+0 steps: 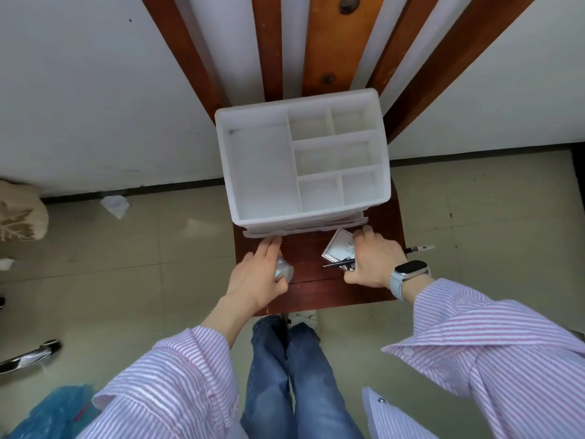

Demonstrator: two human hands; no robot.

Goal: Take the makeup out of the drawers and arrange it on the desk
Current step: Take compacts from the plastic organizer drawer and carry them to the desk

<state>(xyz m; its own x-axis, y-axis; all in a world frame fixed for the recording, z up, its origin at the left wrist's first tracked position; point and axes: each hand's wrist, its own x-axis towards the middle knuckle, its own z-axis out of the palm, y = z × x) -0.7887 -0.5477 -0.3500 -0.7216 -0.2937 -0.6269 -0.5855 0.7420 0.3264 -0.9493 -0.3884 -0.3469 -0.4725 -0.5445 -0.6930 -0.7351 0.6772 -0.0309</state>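
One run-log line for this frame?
left hand: holds small clear jar | right hand: grips dark pencil | organizer: top compartments empty

A home room: tiled floor [474, 217], white wall [79, 90], small wooden desk [316, 293], patterned cushion [19, 213].

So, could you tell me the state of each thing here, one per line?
Organizer: on the desk, top compartments empty.
Drawer: slightly pulled out.
Left hand: holds a small clear jar, fingers touch the drawer front.
Right hand: rests on the desk, thumb over a black pencil.
Silver compact: flat on the desk, closed.
Second pencil: lies at the desk's right edge.
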